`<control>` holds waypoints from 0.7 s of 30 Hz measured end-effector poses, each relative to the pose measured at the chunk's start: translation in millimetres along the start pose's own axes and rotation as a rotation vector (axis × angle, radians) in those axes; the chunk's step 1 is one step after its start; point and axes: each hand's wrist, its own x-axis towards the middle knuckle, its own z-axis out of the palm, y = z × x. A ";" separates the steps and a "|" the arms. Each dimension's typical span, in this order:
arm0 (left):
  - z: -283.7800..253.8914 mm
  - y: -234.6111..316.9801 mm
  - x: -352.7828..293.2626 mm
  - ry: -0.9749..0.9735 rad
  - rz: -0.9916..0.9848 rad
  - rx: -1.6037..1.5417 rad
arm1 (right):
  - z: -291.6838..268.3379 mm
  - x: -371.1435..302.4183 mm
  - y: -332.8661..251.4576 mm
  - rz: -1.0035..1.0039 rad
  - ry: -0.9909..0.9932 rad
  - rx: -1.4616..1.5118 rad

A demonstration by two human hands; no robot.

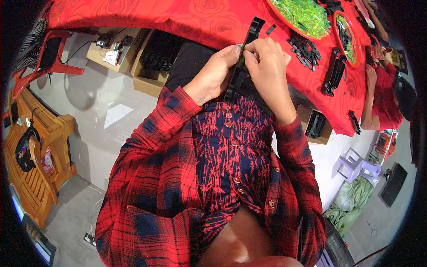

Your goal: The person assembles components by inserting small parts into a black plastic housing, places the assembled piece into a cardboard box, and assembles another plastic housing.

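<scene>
A long black plastic part [254, 30] slants from the edge of the red-covered table [187, 20] down toward my lap. My left hand [212, 73] is closed round its left side, with the thumb near its upper half. The curled fingers of my right hand [268, 62] press against the same part from the right. Whether a smaller piece sits between those right fingertips is hidden. Beyond my right hand, small black pieces [304, 50] lie in a loose heap on the cloth.
A red-rimmed tray of yellow-green pieces [302, 18] and a smaller mixed tray [344, 38] stand at the far right. More long black parts [333, 71] lie nearby. Cardboard boxes [147, 84] sit under the table. Another person [384, 95] works at right; a wooden chair [40, 155] stands left.
</scene>
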 end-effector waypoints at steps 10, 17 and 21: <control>-17.0 -1.4 5.0 -0.124 0.018 -0.101 | 13.7 -4.8 -13.4 0.077 0.134 0.007; -12.0 -2.6 5.7 -0.128 0.007 -0.161 | 38.1 -22.4 -22.8 0.277 0.236 0.139; -12.1 -6.6 4.6 -0.047 0.027 -0.138 | 34.9 -22.3 -27.4 0.279 0.176 0.092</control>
